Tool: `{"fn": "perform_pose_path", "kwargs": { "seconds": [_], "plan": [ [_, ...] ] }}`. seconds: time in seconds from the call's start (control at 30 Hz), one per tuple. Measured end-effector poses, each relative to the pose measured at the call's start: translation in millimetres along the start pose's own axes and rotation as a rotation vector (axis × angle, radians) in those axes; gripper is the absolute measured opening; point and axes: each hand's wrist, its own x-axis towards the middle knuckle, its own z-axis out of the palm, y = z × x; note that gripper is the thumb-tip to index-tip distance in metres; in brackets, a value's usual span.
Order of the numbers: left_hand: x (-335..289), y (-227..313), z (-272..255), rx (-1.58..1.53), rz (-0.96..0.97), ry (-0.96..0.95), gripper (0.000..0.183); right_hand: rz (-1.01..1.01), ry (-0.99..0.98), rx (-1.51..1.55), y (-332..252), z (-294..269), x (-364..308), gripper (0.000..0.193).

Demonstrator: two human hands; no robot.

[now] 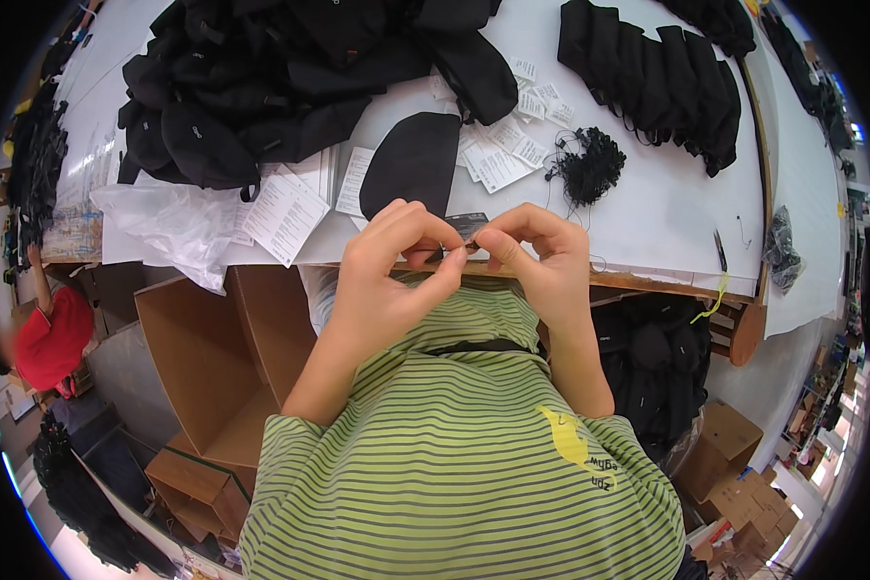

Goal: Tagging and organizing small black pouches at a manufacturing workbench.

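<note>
My left hand (396, 253) and my right hand (541, 253) meet at the table's near edge, both with thumb and forefinger pinched together. Something small, dark and thin lies between their fingertips, too small to make out. A black card tag (467, 222) with pale print shows just behind the fingertips, partly covered by the right hand. Beyond the left hand a flat black fabric piece (414, 162) with a rounded top lies on the table. White printed labels (498, 159) are spread to its right, close to a tangle of black strings (588, 166).
Black fabric bags (251, 97) are heaped at the far left, a row of folded black pouches (652, 77) at the far right. Clear plastic (169, 227) and printed sheets (285, 213) lie left. Thread snips (720, 251) lie right. An open carton (203, 358) stands below; a person in red (56, 338) is at left.
</note>
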Motion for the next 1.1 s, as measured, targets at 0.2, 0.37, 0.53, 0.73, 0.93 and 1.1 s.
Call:
{"fn": "perform_pose_path", "kwargs": {
  "seconds": [0.2,0.37,0.53,0.73,0.93,1.1],
  "plan": [
    [4,1,-3,0.084,-0.013,-0.149,0.01,-0.127,-0.076,-0.372,-10,-5,2,0.01],
    [13,-6,-4,0.028,-0.042,-0.285,0.006,-0.187,-0.052,-0.383,-2,-7,1,0.011],
    [70,-66,-6,0.391,0.14,-0.545,0.033,0.0,0.09,0.146,9,-27,2,0.012],
    [104,-87,4,0.645,0.508,-0.539,0.035,-0.128,0.2,0.174,-2,-54,-7,0.015],
    [66,-93,-14,0.713,0.469,-0.276,0.027,-0.129,0.456,0.098,13,-73,-13,0.016],
    [33,-103,-11,0.602,0.377,-0.136,0.034,-0.073,0.405,-0.074,27,-75,-17,0.017]
  ]
}}
